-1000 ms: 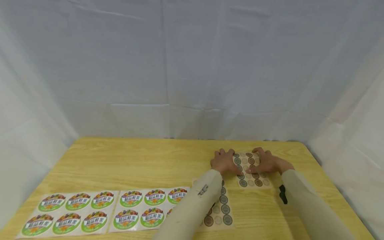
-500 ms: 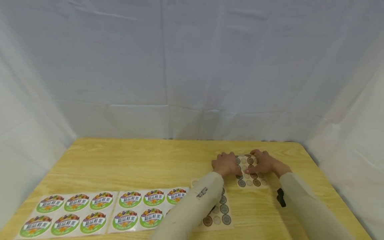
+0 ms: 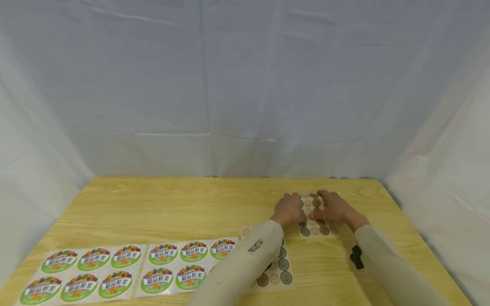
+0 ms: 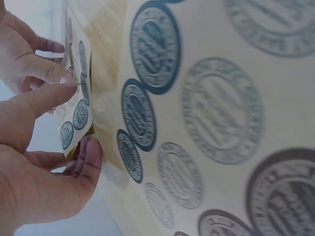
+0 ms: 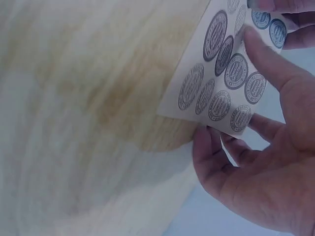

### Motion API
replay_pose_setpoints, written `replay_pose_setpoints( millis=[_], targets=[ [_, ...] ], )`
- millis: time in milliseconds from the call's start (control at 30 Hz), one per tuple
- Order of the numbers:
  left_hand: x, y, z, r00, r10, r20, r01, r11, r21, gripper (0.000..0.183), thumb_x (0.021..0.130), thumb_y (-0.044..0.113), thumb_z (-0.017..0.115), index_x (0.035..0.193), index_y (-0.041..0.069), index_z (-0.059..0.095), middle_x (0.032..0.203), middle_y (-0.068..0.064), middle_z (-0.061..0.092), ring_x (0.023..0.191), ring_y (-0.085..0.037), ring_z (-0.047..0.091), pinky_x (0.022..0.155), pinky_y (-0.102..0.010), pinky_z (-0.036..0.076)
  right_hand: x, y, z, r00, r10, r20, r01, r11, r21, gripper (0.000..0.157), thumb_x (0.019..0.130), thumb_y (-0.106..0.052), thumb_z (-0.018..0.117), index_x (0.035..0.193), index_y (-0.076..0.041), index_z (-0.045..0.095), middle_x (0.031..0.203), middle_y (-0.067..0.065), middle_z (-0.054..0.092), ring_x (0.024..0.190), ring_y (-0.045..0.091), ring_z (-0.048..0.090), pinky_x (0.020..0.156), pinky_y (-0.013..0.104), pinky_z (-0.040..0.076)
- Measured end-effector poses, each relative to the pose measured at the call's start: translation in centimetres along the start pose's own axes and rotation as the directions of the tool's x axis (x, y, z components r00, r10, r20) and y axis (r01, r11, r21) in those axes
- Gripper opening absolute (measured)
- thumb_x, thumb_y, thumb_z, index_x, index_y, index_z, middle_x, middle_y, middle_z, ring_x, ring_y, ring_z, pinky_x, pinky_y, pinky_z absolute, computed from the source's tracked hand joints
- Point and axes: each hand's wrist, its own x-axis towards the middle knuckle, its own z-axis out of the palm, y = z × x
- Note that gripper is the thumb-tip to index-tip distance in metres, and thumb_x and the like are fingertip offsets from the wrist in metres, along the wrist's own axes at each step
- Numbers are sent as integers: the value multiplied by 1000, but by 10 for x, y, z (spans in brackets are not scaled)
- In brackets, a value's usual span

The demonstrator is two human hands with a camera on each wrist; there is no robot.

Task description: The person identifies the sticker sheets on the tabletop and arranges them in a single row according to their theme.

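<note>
A small sheet of round stickers (image 3: 314, 230), in rows of grey, brown and pale seals, lies between my two hands near the back right of the table. My left hand (image 3: 289, 211) pinches its left side; in the left wrist view that thumb lies over the printed face and the fingers curl at the edge. My right hand (image 3: 337, 209) pinches the right side, its thumb (image 5: 275, 61) over the seals and its fingers behind the sheet. In the right wrist view the near corner of the sheet stands up off the wood.
A second sheet of seal stickers (image 3: 273, 278) lies nearer me, partly under my left sleeve (image 3: 241, 263). Two sheets of green-and-white fruit labels (image 3: 143, 255) lie along the front left of the wooden table (image 3: 172, 208). White cloth (image 3: 245, 85) hangs behind and at both sides.
My left hand has shifted slightly right toward my right hand, so the strip of sheet between them looks narrower. The head view has also drifted a little; both hands keep their hold.
</note>
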Motion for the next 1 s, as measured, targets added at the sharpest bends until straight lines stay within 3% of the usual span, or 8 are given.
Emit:
replay_pose_setpoints(
  millis=[233, 367, 467, 633, 833, 933, 1000],
  targets=[
    [-3, -8, -4, 998, 59, -6, -59, 992, -109, 52, 84, 19, 70, 130, 3, 53, 122, -15, 52, 100, -26, 55, 77, -36, 47, -6, -1, 4, 996, -34, -80, 33, 999, -10, 88, 86, -38, 71, 145, 8, 27, 137, 37, 34, 120, 50, 39, 92, 58, 39],
    [-7, -11, -10, 997, 72, -12, -73, 983, -170, 54, 85, 20, 68, 132, 1, 50, 123, -16, 51, 100, -26, 54, 81, -38, 46, -10, -4, 3, 993, -73, -88, 71, 997, -17, 89, 87, -40, 70, 144, 12, 26, 133, 39, 38, 101, 46, 50, 85, 52, 42],
    [-10, -14, -13, 996, 85, -20, -88, 973, -216, 57, 85, 19, 68, 135, 1, 48, 120, -16, 50, 93, -25, 53, 80, -37, 46, -17, -8, 1, 992, -102, -80, 104, 995, 9, 87, 88, -38, 69, 145, 12, 25, 135, 39, 34, 102, 44, 49, 85, 52, 42],
    [-17, -20, -15, 986, 154, -65, -165, 955, -245, 54, 84, 16, 67, 133, 0, 52, 116, -15, 54, 92, -22, 52, 79, -33, 46, -30, -13, -1, 989, -135, -61, 137, 989, 45, 83, 89, -35, 68, 146, 7, 26, 135, 38, 33, 121, 50, 36, 91, 57, 38],
    [-27, -23, -16, 973, 217, -76, -230, 925, -301, 50, 86, 15, 67, 133, 2, 54, 122, -14, 58, 102, -20, 56, 86, -29, 46, -42, -10, -1, 981, -185, -64, 191, 977, 96, 80, 90, -33, 67, 148, 4, 26, 140, 34, 32, 95, 38, 53, 71, 40, 44],
    [-33, -24, -15, 974, 218, -66, -227, 908, -352, 46, 87, 15, 68, 129, 3, 57, 120, -11, 60, 103, -20, 57, 85, -30, 46, -48, -11, 1, 980, -194, -46, 199, 966, 168, 80, 90, -31, 68, 149, 3, 25, 143, 32, 31, 94, 35, 57, 67, 35, 46],
    [-38, -25, -15, 977, 206, -54, -211, 902, -375, 45, 87, 15, 68, 128, 3, 57, 121, -11, 60, 107, -20, 56, 88, -31, 46, -51, -11, 3, 981, -190, -33, 193, 962, 193, 79, 90, -32, 68, 149, 2, 26, 142, 31, 34, 108, 34, 55, 71, 34, 47]
  ],
)
